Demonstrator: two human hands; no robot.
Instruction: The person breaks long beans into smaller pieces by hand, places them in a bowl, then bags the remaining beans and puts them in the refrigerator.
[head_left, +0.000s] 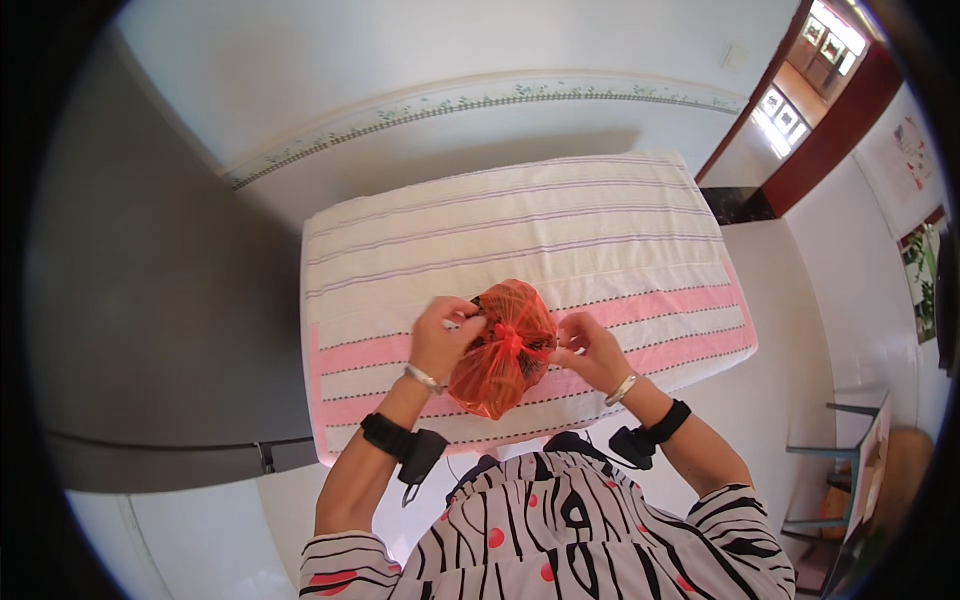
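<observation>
A red see-through plastic bag (515, 372), gathered into a knot at its top middle, sits near the front of the cloth-covered table. Dark contents show dimly through the film, but I cannot tell what they are. My left hand (443, 338) is at the bag's left side, its fingers curled against the film near the knot. On the other side, my right hand (592, 355) pinches a pulled-out end of the bag between thumb and fingers. The left fingertips are partly hidden.
A striped cream and pink cloth (520, 225) covers the table. Behind it runs a wall with a patterned border (440, 110). A large grey panel (180, 330) stands at left. A dark red door frame (830, 120) and a chair-like frame (850, 470) are at right.
</observation>
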